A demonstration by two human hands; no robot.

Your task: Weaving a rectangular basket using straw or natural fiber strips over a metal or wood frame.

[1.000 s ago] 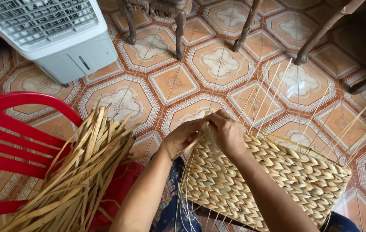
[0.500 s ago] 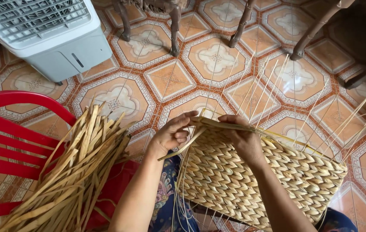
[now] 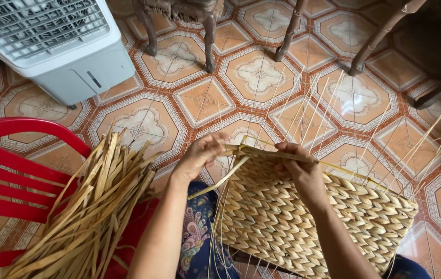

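Note:
A woven straw mat (image 3: 303,222) of braided pale fibre lies across my lap, with thin loose strands (image 3: 329,108) fanning up from its far edge. My left hand (image 3: 200,155) pinches a flat straw strip (image 3: 220,181) at the mat's upper left corner. At the top edge, my right hand (image 3: 303,170) presses down and grips the weave, fingers curled over the rim. The two hands are a short way apart along that edge.
A bundle of dry flat straw strips (image 3: 96,206) rests on a red plastic chair (image 3: 13,175) at my left. A white air cooler (image 3: 55,41) stands at the back left. Wooden chair legs (image 3: 210,36) stand on the patterned tile floor (image 3: 256,77) beyond.
My hands, close together a second ago, have spread apart along the mat's top edge. The left hand has pulled the strip leftward; the right hand slid right.

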